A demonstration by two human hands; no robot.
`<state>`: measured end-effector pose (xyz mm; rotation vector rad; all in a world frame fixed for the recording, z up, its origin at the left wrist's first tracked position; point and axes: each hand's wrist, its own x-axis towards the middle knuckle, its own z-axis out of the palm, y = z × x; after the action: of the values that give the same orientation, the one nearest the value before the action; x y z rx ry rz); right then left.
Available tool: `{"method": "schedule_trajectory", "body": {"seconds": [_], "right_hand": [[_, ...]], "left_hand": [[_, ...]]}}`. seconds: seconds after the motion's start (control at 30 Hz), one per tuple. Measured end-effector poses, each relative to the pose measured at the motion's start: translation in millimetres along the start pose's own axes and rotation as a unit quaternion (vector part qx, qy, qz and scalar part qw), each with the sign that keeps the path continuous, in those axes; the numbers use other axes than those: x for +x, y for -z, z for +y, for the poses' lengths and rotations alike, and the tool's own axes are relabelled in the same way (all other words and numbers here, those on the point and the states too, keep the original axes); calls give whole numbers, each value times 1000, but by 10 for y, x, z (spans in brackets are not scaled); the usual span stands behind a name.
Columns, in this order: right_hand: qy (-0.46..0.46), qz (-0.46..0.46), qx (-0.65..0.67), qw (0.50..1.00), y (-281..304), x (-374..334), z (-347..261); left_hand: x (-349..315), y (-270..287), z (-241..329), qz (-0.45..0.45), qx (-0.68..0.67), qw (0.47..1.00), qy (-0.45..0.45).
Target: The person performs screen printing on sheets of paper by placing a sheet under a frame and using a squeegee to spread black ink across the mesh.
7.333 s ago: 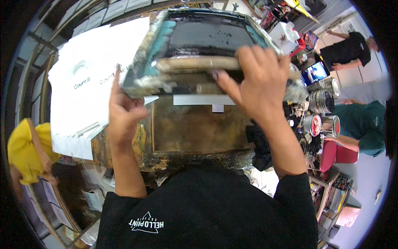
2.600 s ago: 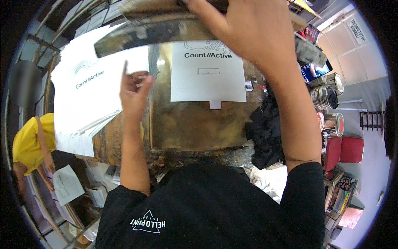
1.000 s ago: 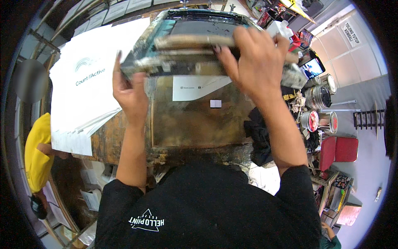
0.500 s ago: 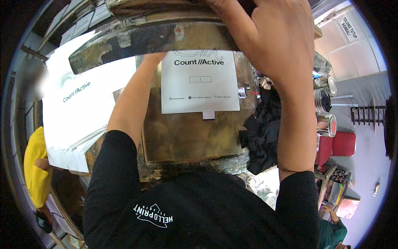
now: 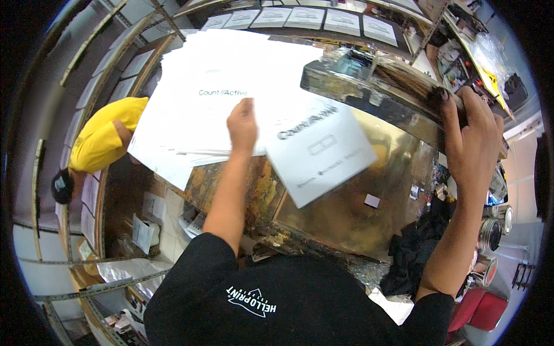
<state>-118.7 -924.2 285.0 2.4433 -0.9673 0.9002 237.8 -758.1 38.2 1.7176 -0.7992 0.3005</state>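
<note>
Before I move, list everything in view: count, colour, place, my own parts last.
Board: 1, golden brown, middle
Printed sheet: 1, white with dark print, askew, partly over the board
Paper pile: 1, white, upper left
Small card: 1, pale, on the board
Frame: 1, dark and blotched, upper right
Wooden handle: 1, brown, at the frame
Cloth: heap, black, right
Cans: several, mostly silver, far right
Chair: 1, red, lower right
Racked sheets: many, white, top and left
Co-worker: 1, yellow shirt, left
Left hand: 1, bare, near the printed sheet
Right hand: 1, bare, on the wooden handle
Shirt: 1, black, bottom
</note>
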Motion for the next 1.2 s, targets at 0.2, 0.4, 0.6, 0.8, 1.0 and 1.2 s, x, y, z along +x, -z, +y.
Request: {"method": "schedule_trajectory", "body": {"seconds": [0.2, 0.4, 0.6, 0.8, 1.0, 1.2], "right_hand": [[-23, -42, 1, 999, 38, -68, -78], [-10, -30, 5, 999, 22, -105, -71], [-11, -30, 2, 999, 33, -134, -91], [-20, -67, 12, 997, 78, -1, -97], [-4, -27, 33, 999, 40, -18, -89], [22, 16, 25, 999, -14, -7, 35]], "left_hand": [[429, 1831, -785, 109, 273, 956, 18], [1036, 2792, -1397, 92, 463, 881, 30], [567, 1219, -461, -392, 447, 786, -170], [99, 621, -464, -525, 413, 716, -204], [-176, 360, -560, -403, 329, 845, -126], [17, 634, -572, -425, 426, 786, -144]]}}
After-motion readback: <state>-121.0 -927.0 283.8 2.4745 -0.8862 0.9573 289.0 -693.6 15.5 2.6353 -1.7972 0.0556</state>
